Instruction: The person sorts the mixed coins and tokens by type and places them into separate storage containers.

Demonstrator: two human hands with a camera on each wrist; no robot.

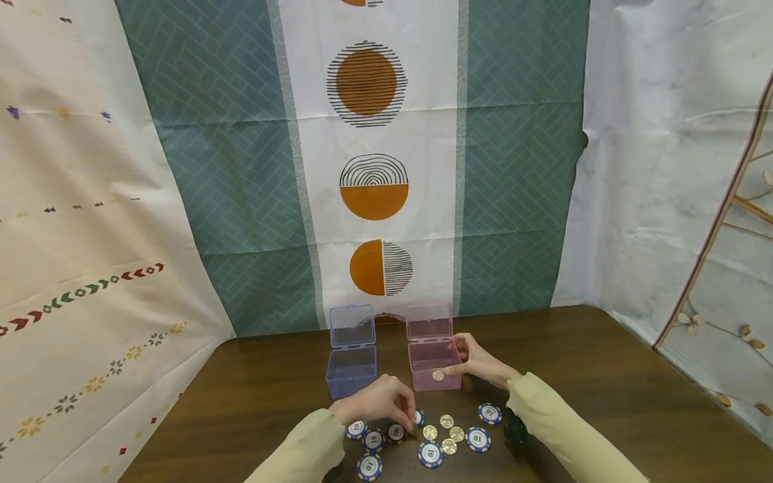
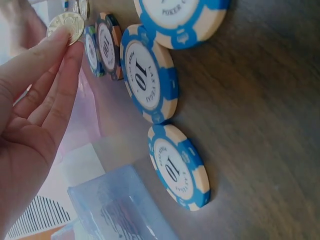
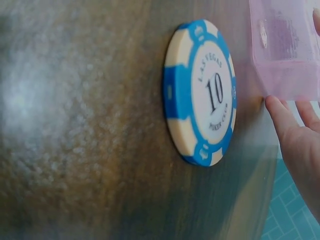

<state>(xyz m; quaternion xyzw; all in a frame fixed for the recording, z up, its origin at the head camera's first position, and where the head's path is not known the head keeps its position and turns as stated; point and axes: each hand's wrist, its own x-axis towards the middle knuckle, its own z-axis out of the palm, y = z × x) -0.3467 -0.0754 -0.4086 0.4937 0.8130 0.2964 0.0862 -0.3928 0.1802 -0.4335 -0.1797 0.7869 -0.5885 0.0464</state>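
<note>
My left hand (image 1: 380, 400) pinches a gold coin (image 2: 67, 26) between thumb and fingertips, low over the table. Under and beside that hand lie blue-and-white poker chips (image 1: 373, 440) marked 10 and a dark chip (image 1: 395, 433). My right hand (image 1: 483, 363) holds the right side of an open pink clear box (image 1: 423, 381), thumb near its front and fingers round the side. One gold coin (image 1: 437, 376) shows through that box's front wall; in the right wrist view a coin (image 3: 263, 34) lies on its bottom.
Several loose gold coins (image 1: 449, 446) and more chips (image 1: 478, 439) lie on the brown table (image 1: 266, 376). An open blue clear box (image 1: 351, 382) stands left of the pink one. Patterned fabric (image 1: 374, 147) hangs behind the table.
</note>
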